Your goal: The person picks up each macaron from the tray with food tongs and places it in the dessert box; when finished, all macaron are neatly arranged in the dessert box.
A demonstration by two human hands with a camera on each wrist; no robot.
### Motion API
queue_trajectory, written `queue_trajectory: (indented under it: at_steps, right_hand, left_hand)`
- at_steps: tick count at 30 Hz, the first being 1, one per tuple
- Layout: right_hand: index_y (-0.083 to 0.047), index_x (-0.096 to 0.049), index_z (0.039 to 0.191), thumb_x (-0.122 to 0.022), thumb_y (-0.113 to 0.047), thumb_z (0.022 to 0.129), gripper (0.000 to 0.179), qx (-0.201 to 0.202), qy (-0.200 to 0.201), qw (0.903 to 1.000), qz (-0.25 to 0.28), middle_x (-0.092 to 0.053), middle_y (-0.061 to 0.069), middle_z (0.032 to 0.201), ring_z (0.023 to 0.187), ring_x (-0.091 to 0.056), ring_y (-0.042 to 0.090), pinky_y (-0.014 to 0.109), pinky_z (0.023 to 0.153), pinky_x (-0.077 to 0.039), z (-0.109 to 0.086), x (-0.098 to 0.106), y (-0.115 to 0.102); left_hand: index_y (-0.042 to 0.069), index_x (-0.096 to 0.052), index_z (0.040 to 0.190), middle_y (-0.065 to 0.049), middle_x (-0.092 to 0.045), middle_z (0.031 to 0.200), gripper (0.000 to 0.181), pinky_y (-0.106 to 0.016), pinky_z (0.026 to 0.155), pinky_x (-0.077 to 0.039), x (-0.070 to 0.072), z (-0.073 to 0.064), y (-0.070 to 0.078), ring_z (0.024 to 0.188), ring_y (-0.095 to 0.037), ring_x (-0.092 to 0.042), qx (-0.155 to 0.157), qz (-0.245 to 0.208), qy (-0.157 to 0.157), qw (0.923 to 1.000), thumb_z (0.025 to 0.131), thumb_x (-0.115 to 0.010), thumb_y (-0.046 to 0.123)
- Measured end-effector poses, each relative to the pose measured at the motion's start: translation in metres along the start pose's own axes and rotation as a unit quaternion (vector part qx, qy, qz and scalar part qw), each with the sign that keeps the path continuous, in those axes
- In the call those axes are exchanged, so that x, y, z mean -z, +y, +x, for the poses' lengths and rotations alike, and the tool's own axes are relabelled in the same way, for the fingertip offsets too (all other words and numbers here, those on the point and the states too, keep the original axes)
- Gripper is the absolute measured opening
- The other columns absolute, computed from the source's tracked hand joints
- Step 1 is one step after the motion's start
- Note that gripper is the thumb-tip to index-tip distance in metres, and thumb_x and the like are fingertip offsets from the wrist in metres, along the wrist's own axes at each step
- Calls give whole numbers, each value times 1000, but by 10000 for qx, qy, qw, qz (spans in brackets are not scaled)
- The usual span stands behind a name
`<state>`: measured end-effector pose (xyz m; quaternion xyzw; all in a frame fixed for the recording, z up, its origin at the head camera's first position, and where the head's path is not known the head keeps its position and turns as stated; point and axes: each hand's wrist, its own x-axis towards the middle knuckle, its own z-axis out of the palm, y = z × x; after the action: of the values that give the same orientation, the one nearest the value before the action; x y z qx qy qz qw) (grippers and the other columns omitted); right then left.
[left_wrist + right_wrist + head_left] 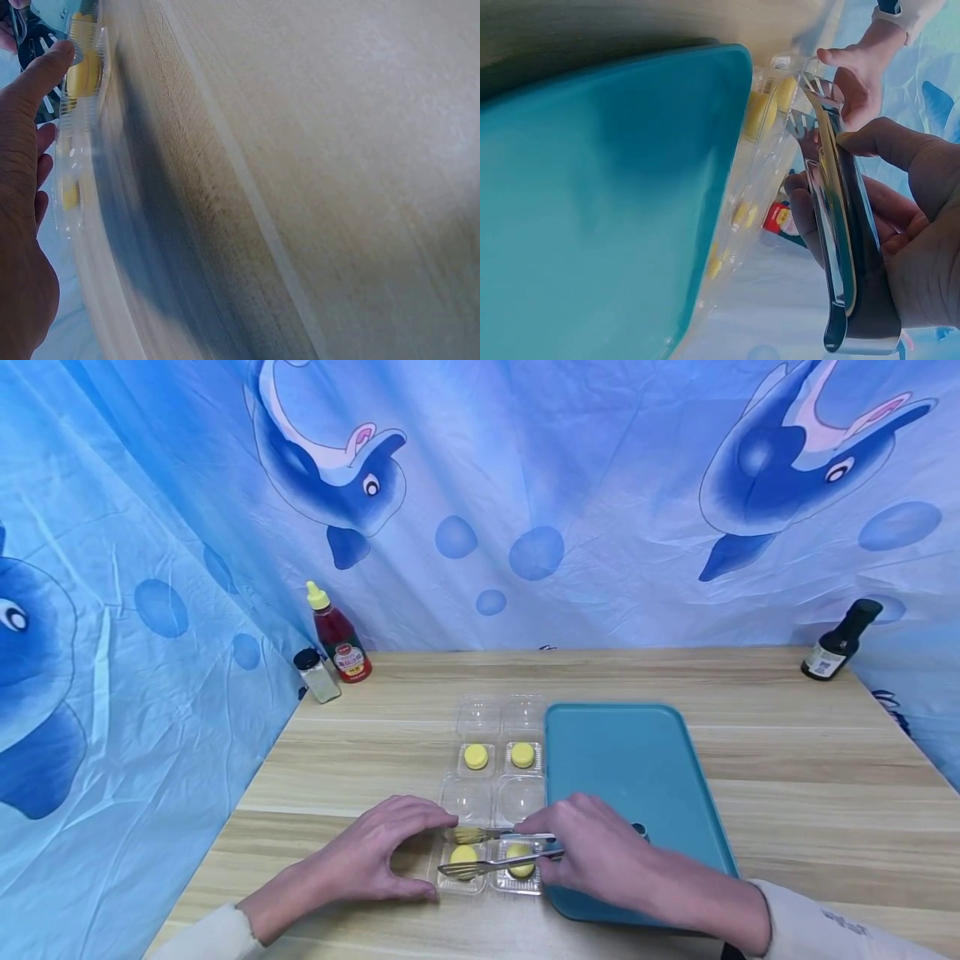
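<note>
Steel tongs [860, 247] in the right hand [592, 856], pinched between thumb and fingers, with tips parted above the near pair of yellow cakes [463, 862]; cannot tell whether touching either. Loosely spread on the left hand [390, 847]: thumb and fingertips apart beside the near boxes [519, 891], gripping nothing visible. One cake to each clear box, four in all: near pair by the near-left corner of the teal tray [622, 752], far pair farther up along its left edge. Lids [467, 797] folded back toward the bench's [825, 777] far edge. Seemingly at the placing or straightening of cakes, likely late in it. Probably calls for steadying the near boxes on the left, then lifting the tongs straight up without dragging a cake, before any folding of lids.
</note>
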<state>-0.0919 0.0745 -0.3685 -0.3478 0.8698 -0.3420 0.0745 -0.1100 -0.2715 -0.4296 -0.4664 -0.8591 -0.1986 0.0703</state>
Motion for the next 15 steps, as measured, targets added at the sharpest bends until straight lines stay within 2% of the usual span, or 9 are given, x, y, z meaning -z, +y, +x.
queue_trajectory:
  at_steps: [3, 8, 15]
  right_hand:
    - [-6, -80, 123, -75, 4, 77, 47, 9, -11, 10000, -11, -79, 8, 92, 40, -18, -4, 15, 35, -23, 0, 1, 0]
    - [-5, -80, 121, -76, 3, 76, 46, 35, -20, 9995, -309, -80, 12, 109, 42, -19, -5, 17, 36, -28, 2, 2, -8]
    - [-3, -81, 118, -78, 4, 74, 45, 35, -6, 9984, -561, -81, 13, 101, 41, -22, -5, 16, 35, -27, 4, 4, -18]
  left_hand:
    - [19, -57, 150, 7, -63, 143, 86, -46, 111, -49, 0, 0, 0, 132, -16, -59, -21, 2, 20, 10000, 80, -90, 56]
    - [18, -58, 150, 6, -63, 143, 86, -47, 111, -49, 0, 0, 0, 132, -17, -59, -20, -1, 25, 10000, 79, -91, 56]
    - [19, -58, 150, 7, -64, 143, 86, -46, 111, -49, 1, 0, -1, 132, -16, -58, 2, -12, 4, 10000, 80, -91, 56]
